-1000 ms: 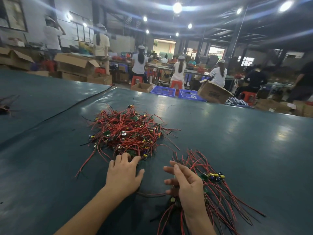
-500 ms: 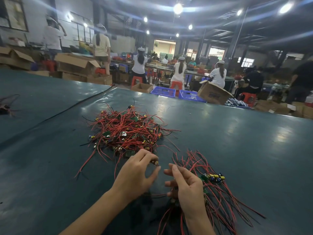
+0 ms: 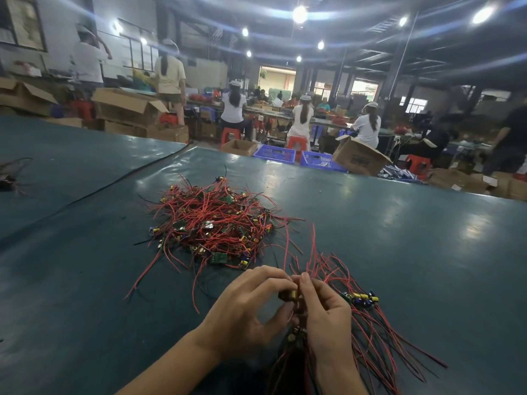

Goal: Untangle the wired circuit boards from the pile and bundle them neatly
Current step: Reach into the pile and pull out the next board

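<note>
A tangled pile (image 3: 212, 222) of small green circuit boards with red and black wires lies on the dark green table (image 3: 399, 246), just beyond my hands. My left hand (image 3: 248, 312) pinches a small wired board (image 3: 289, 295) between thumb and fingers, its red wires sticking up. My right hand (image 3: 325, 312) meets it at the fingertips and grips a bundle of sorted boards (image 3: 362, 332), whose red and black wires fan out to the right and toward me. Some boards of the bundle with yellow and blue parts show right of my right hand.
A black cable (image 3: 114, 183) runs diagonally across the table at the left. A small dark wire clump (image 3: 8, 181) lies at the far left edge. Beyond the table's far edge are cardboard boxes (image 3: 359, 158), blue crates (image 3: 275, 153) and several seated workers.
My left hand has left the pile with one wired board, lifted it and brought it right to meet my right hand's fingertips. My right hand has closed onto the bundle.
</note>
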A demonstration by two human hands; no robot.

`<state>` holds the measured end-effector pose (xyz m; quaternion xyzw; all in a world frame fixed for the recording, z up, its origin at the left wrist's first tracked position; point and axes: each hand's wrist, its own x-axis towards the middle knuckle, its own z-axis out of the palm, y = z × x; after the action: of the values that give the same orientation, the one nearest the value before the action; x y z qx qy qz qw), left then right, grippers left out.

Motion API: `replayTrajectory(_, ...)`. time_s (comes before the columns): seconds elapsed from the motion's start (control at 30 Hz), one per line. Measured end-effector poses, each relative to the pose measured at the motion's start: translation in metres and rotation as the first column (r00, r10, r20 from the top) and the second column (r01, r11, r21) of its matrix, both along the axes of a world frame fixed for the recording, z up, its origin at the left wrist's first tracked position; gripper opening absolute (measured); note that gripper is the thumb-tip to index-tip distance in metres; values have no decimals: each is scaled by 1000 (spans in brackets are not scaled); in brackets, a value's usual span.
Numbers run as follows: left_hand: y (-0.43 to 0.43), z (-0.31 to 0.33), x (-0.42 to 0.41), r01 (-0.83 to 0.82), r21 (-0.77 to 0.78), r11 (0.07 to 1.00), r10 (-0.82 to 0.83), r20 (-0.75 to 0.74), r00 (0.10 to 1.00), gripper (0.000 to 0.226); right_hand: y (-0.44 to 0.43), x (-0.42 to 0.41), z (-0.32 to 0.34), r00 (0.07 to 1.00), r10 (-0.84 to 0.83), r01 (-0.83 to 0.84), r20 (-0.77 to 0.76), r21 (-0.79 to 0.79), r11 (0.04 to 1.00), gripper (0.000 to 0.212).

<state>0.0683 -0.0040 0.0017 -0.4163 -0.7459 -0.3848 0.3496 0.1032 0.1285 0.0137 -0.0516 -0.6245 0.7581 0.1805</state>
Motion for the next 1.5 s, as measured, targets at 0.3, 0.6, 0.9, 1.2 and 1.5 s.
replayTrajectory(0.3, 2, 2, -1, -58, 341, 938, -122, 481, 868, 45, -1, -1, -4, 998, 10, -4, -69, 94, 996, 19)
replayTrajectory(0.6, 8, 3, -1, 59, 388, 920, -364, 788, 497, 59, 2, -4, -6, 997, -23, 28, -69, 76, 997, 20)
replayTrajectory(0.9, 7, 8, -9, -195, 588, 785, -415, 733, 538, 16, 5, -7, -8, 996, -90, 90, 3, -19, 996, 21)
replayTrajectory(1.2, 5, 9, -3, -38, 456, 889, -408, 828, 386, 36, 2, -4, -7, 998, -51, 52, -30, 34, 998, 20)
replayTrajectory(1.5, 10, 13, 3, 23, 405, 914, -355, 772, 527, 36, -2, -3, -5, 999, -7, 10, -35, 90, 996, 16)
